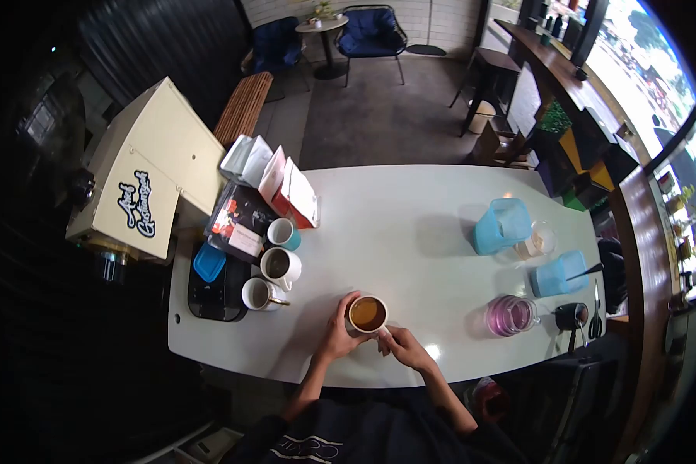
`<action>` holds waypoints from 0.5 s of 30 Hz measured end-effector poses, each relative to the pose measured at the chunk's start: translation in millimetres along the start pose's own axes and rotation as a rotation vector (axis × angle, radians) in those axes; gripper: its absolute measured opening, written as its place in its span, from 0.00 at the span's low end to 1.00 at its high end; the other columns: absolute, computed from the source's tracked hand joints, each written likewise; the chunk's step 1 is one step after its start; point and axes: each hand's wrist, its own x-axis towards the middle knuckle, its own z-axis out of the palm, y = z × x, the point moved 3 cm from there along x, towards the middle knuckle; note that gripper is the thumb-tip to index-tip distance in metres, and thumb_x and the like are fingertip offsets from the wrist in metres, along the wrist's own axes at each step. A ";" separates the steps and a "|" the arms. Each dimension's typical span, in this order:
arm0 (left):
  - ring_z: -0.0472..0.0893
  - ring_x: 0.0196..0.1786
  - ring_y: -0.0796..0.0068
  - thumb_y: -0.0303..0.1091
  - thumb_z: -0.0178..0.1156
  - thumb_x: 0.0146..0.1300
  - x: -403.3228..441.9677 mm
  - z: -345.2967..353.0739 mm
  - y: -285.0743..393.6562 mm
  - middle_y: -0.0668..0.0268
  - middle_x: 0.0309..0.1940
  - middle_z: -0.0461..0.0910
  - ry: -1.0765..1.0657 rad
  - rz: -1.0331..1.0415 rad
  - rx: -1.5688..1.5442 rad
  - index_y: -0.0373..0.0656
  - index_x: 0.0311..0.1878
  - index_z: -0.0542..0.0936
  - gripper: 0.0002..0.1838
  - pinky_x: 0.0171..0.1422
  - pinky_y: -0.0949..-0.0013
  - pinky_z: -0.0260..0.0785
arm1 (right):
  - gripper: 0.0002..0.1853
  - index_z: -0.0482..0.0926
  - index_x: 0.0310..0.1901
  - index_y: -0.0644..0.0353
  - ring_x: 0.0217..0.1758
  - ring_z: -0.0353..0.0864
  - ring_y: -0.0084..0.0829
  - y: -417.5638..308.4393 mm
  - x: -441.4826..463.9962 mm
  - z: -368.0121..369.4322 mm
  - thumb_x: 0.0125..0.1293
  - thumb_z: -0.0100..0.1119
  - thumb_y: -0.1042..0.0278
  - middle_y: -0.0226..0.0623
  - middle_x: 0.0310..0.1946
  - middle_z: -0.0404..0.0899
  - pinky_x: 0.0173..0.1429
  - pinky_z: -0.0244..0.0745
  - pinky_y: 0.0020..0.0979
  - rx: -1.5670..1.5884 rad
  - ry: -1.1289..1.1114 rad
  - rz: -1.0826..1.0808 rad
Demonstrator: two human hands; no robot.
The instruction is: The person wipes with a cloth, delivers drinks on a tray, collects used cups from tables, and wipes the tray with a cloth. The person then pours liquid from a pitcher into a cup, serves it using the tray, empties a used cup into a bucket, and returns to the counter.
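A white cup (367, 314) of brown drink is held upright near the front edge of the white table (379, 224). My left hand (337, 331) is closed around the cup's left side. On the right, my right hand (404, 346) has its fingers closed at the cup's handle. To the left stand a white mug with a gold handle (258, 295), a white mug (280, 266) and a teal cup (284, 233).
A cream machine (147, 170) stands at the left, near a box of papers (290, 189). At the right are a blue pitcher (501, 226), a second blue container (557, 275), a glass jar (512, 315), a small black pitcher (571, 315) and scissors (596, 317).
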 end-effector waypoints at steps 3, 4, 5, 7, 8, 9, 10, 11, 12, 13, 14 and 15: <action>0.75 0.63 0.54 0.28 0.79 0.41 -5.3 -5.4 2.2 0.54 0.59 0.75 0.045 -0.070 0.024 0.41 0.65 0.64 0.46 0.66 0.57 0.69 | 0.23 0.73 0.33 0.64 0.30 0.74 0.22 -1.4 12.5 -4.2 0.78 0.43 0.51 0.31 0.23 0.74 0.38 0.72 0.28 -0.076 -0.123 -0.012; 0.75 0.62 0.54 0.26 0.78 0.43 -7.9 -8.3 -2.9 0.53 0.58 0.75 0.084 -0.055 0.049 0.40 0.63 0.65 0.43 0.65 0.56 0.69 | 0.23 0.73 0.33 0.64 0.30 0.74 0.22 -3.0 16.3 -3.7 0.78 0.43 0.51 0.31 0.23 0.74 0.38 0.73 0.28 -0.076 -0.158 -0.013; 0.75 0.62 0.54 0.26 0.78 0.43 -13.4 -11.1 -6.2 0.53 0.58 0.75 0.105 -0.067 0.062 0.40 0.63 0.65 0.43 0.65 0.56 0.69 | 0.23 0.73 0.33 0.64 0.30 0.74 0.22 -4.9 21.2 -1.4 0.78 0.43 0.51 0.31 0.23 0.74 0.38 0.73 0.28 -0.078 -0.190 -0.018; 0.76 0.62 0.53 0.26 0.77 0.43 -16.5 -20.2 -3.3 0.53 0.58 0.75 0.188 -0.051 0.048 0.40 0.62 0.65 0.42 0.64 0.56 0.69 | 0.23 0.73 0.33 0.64 0.29 0.74 0.22 -3.8 33.5 6.9 0.78 0.43 0.51 0.31 0.23 0.74 0.38 0.73 0.28 -0.078 -0.219 -0.034; 0.76 0.61 0.53 0.27 0.78 0.42 -22.0 -23.7 -14.5 0.52 0.57 0.75 0.233 -0.039 0.030 0.40 0.62 0.65 0.43 0.64 0.56 0.69 | 0.24 0.73 0.32 0.64 0.28 0.73 0.22 -3.4 38.5 11.5 0.78 0.43 0.51 0.31 0.23 0.74 0.37 0.73 0.28 -0.079 -0.224 -0.039; 0.76 0.61 0.53 0.27 0.78 0.42 -27.3 -29.1 -12.9 0.52 0.57 0.75 0.242 -0.044 0.038 0.40 0.62 0.65 0.43 0.64 0.56 0.69 | 0.24 0.73 0.32 0.64 0.28 0.73 0.22 -4.3 42.3 16.9 0.78 0.43 0.51 0.31 0.23 0.74 0.37 0.73 0.28 -0.075 -0.236 -0.040; 0.76 0.61 0.54 0.27 0.78 0.42 -32.4 -36.1 -11.4 0.52 0.57 0.75 0.268 -0.072 0.057 0.39 0.61 0.65 0.42 0.64 0.56 0.69 | 0.24 0.74 0.33 0.64 0.28 0.73 0.22 -5.6 46.4 23.3 0.78 0.43 0.51 0.31 0.23 0.73 0.37 0.72 0.28 -0.089 -0.271 -0.034; 0.76 0.61 0.54 0.28 0.78 0.42 -37.9 -42.2 -11.8 0.52 0.57 0.75 0.293 -0.100 0.072 0.39 0.61 0.65 0.42 0.64 0.56 0.69 | 0.24 0.75 0.35 0.65 0.28 0.72 0.22 -6.5 49.7 29.3 0.78 0.42 0.51 0.30 0.23 0.73 0.36 0.72 0.27 -0.105 -0.305 -0.025; 0.76 0.61 0.55 0.28 0.78 0.43 -43.7 -47.9 -16.3 0.52 0.58 0.74 0.319 -0.077 0.086 0.39 0.61 0.65 0.42 0.64 0.56 0.69 | 0.24 0.75 0.35 0.65 0.28 0.72 0.22 -7.9 51.9 36.1 0.78 0.42 0.51 0.30 0.23 0.73 0.36 0.72 0.27 -0.107 -0.311 -0.019; 0.76 0.61 0.57 0.29 0.79 0.43 -51.7 -54.0 -19.1 0.52 0.58 0.74 0.318 -0.100 0.060 0.39 0.61 0.65 0.42 0.65 0.57 0.69 | 0.24 0.76 0.36 0.65 0.27 0.72 0.21 -10.6 52.7 45.1 0.78 0.42 0.51 0.30 0.22 0.73 0.35 0.72 0.27 -0.086 -0.325 -0.048; 0.76 0.61 0.57 0.29 0.79 0.42 -59.3 -60.8 -24.6 0.53 0.58 0.74 0.323 -0.076 0.055 0.38 0.61 0.65 0.43 0.65 0.58 0.68 | 0.24 0.77 0.38 0.65 0.26 0.72 0.21 -12.6 52.6 51.5 0.78 0.42 0.51 0.30 0.22 0.73 0.35 0.71 0.26 -0.066 -0.340 -0.079; 0.76 0.61 0.58 0.29 0.80 0.41 -65.3 -67.5 -27.6 0.53 0.58 0.74 0.332 -0.048 0.050 0.38 0.61 0.65 0.44 0.65 0.58 0.68 | 0.24 0.77 0.38 0.65 0.26 0.72 0.21 -10.8 52.5 54.2 0.78 0.42 0.51 0.30 0.22 0.73 0.35 0.71 0.26 -0.074 -0.347 -0.075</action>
